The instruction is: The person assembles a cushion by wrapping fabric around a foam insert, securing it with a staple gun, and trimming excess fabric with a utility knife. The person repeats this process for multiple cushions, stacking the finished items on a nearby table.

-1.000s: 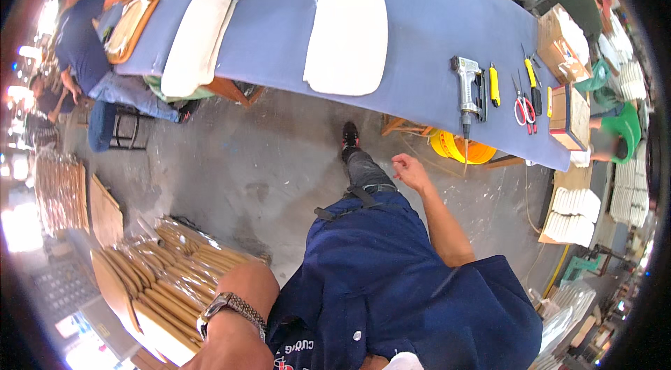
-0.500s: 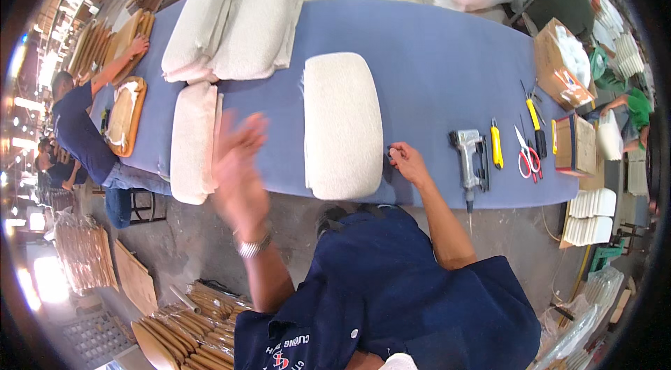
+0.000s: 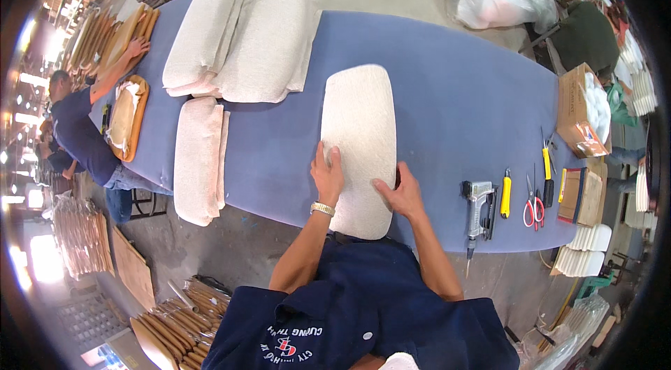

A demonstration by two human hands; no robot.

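A cream fabric-covered cushion [image 3: 360,118], long with rounded corners, lies lengthwise in front of me, its near end at the table's front edge by my body. My left hand [image 3: 327,178] holds its left edge, thumb on the top face and a metal watch on the wrist. Gripping the opposite edge, my right hand [image 3: 400,191] has its thumb on top too; its other fingers are partly hidden at the side. Left of the cushion lies a smaller stack of cream fabric pieces [image 3: 198,160]. Two thicker stacks, a left one [image 3: 204,34] and a right one [image 3: 262,45], lie behind it.
Right on the blue table [image 3: 447,118] lie a staple gun [image 3: 479,209] with a hose, a yellow cutter [image 3: 505,195], red-handled scissors [image 3: 533,210] and screwdrivers. Cardboard boxes [image 3: 583,111] stand at the right end. At far left a co-worker [image 3: 84,125] handles wooden panels [image 3: 129,115].
My left hand has swung from over the small stack to the cushion's left edge. My right hand has come onto its right edge. The view has shifted slightly.
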